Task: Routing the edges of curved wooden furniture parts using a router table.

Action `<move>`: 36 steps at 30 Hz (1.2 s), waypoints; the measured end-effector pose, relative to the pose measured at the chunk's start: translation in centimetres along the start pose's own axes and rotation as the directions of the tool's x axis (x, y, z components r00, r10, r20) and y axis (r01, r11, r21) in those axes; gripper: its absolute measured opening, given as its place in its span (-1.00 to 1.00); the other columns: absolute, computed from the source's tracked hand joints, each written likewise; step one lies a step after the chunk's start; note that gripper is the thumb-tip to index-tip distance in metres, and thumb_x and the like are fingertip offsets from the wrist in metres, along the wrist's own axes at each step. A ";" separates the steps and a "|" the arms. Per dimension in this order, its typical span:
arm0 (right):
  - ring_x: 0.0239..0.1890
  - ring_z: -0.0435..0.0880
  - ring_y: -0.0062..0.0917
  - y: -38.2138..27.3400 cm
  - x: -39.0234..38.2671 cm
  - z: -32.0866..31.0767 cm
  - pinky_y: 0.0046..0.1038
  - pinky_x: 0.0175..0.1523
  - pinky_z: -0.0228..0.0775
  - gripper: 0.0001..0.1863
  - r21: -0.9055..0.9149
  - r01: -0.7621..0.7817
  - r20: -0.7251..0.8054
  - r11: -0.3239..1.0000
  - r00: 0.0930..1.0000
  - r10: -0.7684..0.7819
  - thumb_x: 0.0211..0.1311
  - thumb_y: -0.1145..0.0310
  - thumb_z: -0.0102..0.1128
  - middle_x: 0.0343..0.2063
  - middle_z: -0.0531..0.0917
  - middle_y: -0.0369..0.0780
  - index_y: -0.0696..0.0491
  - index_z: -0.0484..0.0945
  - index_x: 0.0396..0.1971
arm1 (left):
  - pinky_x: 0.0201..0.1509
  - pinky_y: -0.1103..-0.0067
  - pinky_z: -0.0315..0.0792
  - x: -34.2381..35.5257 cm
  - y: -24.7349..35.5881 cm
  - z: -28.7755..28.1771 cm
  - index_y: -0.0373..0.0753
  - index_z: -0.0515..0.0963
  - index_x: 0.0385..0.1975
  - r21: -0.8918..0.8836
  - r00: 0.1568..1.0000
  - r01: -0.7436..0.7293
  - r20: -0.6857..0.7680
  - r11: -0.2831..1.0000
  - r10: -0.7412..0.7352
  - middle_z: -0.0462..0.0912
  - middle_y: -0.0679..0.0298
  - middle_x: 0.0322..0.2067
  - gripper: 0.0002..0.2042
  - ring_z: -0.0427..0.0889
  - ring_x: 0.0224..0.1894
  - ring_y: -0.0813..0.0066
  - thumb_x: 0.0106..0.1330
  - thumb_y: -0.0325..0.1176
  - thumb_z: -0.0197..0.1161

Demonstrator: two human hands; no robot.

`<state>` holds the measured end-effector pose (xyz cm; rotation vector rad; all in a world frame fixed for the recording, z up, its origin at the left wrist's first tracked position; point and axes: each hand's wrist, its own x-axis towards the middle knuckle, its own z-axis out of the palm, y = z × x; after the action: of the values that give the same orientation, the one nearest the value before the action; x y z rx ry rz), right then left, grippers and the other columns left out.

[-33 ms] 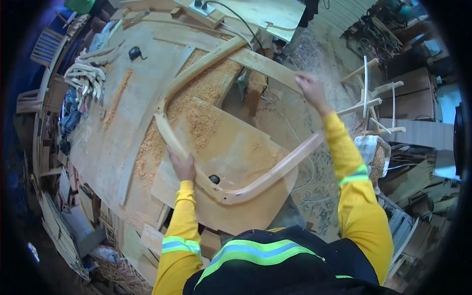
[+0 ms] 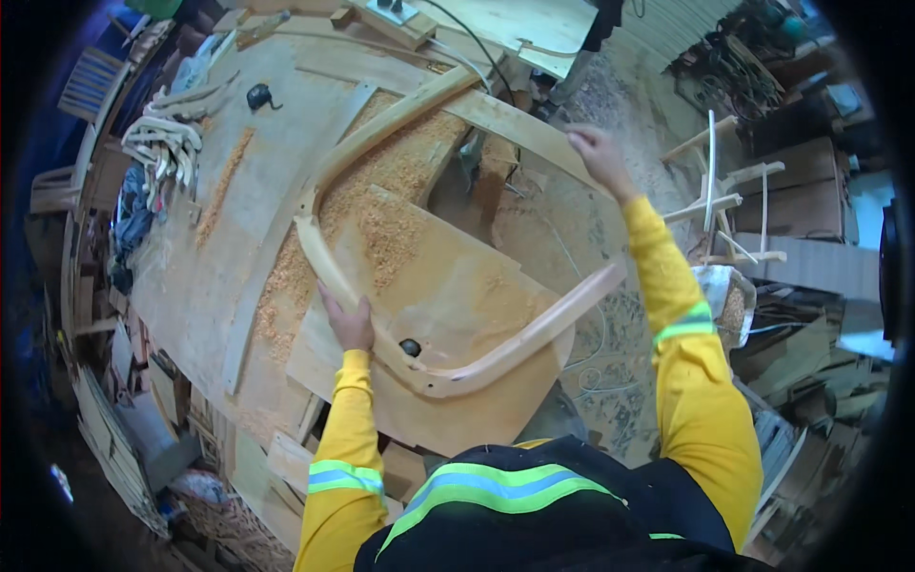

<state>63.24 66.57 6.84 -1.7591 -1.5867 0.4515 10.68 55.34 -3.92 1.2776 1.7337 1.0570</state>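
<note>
The right hand [image 2: 602, 162] is reaching a little farther out than in the earlier frame, while the left hand [image 2: 345, 319] is staying about where it was. The left hand is curling over the big U-shaped frame of pale wood [image 2: 326, 253], thumb on the inside. The right hand is bending its fingers by a long, flat, light-brown board [image 2: 538, 141]; I cannot tell if it is gripping.

The frame is probably feeling stiff, not easy to break, but clumsy because it is wide. Dust may be making it slippery. The middles of the bars are looking best for holding, away from the joints.

It is lying over a round-edged tan sheet [image 2: 477, 419] and curly orange shavings [image 2: 391, 238], looking smooth, with one end poking past the edge.
</note>
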 end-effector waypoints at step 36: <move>-0.16 0.70 0.01 14.3 27.0 16.6 -0.06 -0.09 0.56 -0.66 -0.564 0.069 0.214 0.823 0.975 0.065 0.29 0.12 0.20 -0.25 0.70 0.07 0.13 0.66 -0.24 | 0.46 0.45 0.15 -0.8 3.3 0.2 -0.32 -0.10 0.52 0.196 0.998 0.061 -0.021 0.979 -0.058 0.19 -0.01 0.43 -0.07 0.30 0.38 0.22 0.17 -0.47 0.31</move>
<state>67.13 97.19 -9.11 -2.2062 -2.0370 0.1778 12.32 55.20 -0.94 1.3316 1.9142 0.8801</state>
